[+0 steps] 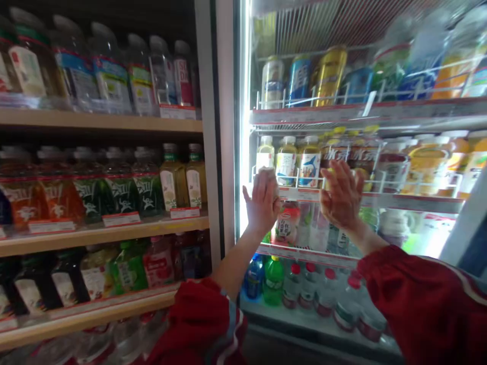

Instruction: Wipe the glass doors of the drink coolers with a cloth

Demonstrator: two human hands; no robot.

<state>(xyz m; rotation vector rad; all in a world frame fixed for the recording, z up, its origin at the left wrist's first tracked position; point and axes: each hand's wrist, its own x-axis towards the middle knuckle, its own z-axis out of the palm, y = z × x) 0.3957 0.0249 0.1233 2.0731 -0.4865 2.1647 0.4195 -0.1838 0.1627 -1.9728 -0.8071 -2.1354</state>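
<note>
Both my hands reach into a lit drinks cooler. In front of the middle shelf rail is my left hand (262, 200), its thumb apart and its fingers stretched upward. A pale patch shows at its fingertips; blur hides whether that is something it touches. Just above it stands a white-labelled tea bottle (265, 154), partly covered. My right hand (342, 195) is raised to the right with fingers apart, holding nothing I can see. Dark tea bottles with yellow caps (355, 152) stand behind it. Below and between the hands is a red-topped bottle (287, 223) with a pink-and-white label.
Cans (331, 76) and large bottles fill the cooler's top shelf behind a wire guard. Small red-capped bottles (292, 286) and a green bottle (273, 281) stand at the bottom. A frame post (227, 126) separates the wooden shelves (102, 235) of bottles on the left.
</note>
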